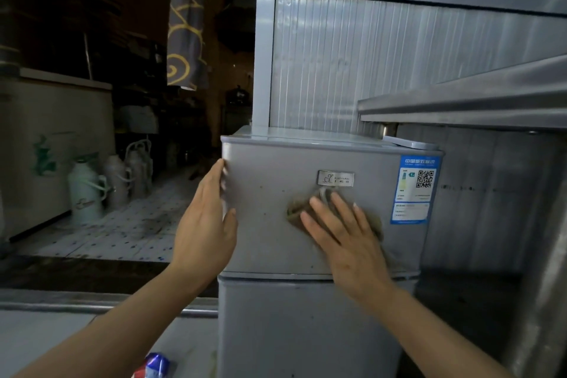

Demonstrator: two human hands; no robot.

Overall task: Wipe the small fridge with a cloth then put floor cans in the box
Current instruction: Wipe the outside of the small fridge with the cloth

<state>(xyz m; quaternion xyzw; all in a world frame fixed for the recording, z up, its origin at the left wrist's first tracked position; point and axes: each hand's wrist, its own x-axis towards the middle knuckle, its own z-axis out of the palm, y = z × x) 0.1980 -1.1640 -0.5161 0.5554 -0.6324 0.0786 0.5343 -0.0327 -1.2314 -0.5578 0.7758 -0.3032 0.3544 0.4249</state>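
The small grey fridge (270,224) stands in front of me, with a logo plate and a blue label on its upper door. My right hand (343,233) lies flat on a brownish cloth (299,209), pressing it against the upper door just below the logo plate. My left hand (204,221) grips the upper door's left edge, thumb on the front face. A blue, red and white can (155,365) lies on the floor at the bottom edge, left of the fridge. No box is in view.
A steel counter (460,104) juts out at the right above the fridge. Behind the fridge is a ribbed metal panel (368,64). To the left stand a chest freezer (55,138), several thermos flasks (86,187) on tiled floor, and a hanging patterned cloth (184,24).
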